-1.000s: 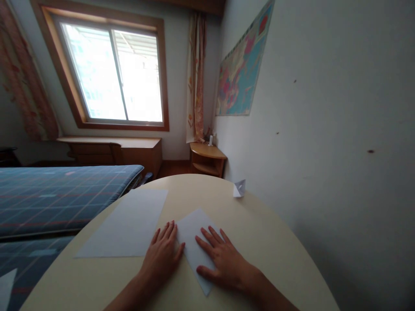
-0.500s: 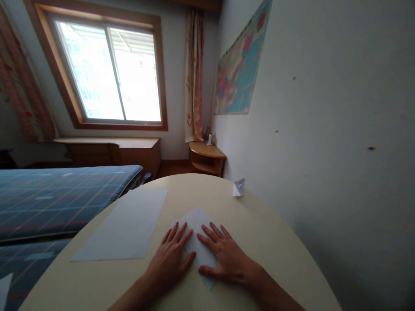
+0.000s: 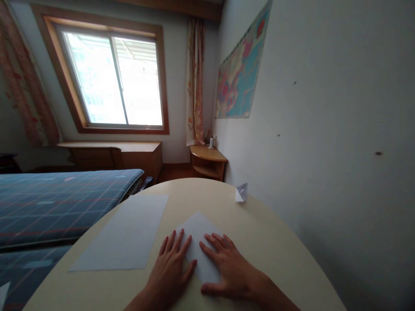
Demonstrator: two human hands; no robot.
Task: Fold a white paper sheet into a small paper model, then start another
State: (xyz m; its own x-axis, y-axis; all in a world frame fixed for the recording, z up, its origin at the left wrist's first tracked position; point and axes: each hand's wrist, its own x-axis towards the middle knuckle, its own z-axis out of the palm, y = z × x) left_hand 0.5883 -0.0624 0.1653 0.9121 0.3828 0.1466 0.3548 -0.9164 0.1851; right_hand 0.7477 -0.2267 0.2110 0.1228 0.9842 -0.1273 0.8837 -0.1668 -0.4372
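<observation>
A folded white sheet of paper (image 3: 198, 231) lies on the round cream table (image 3: 275, 246) in front of me. My left hand (image 3: 171, 268) lies flat on its left part, fingers stretched out and slightly apart. Flat on the right part of the folded paper rests my right hand (image 3: 228, 270), fingers spread. Neither hand grips anything; both press down on the paper.
A flat unfolded white sheet (image 3: 125, 233) lies on the table to the left. A small folded paper shape (image 3: 241, 192) stands near the wall at the far right. A bed with a blue plaid cover (image 3: 58, 198) is at left; a wooden corner shelf (image 3: 207, 160) stands beyond.
My left hand has slid right onto the folded paper, closer to my right hand. The paper has turned a little under both hands.
</observation>
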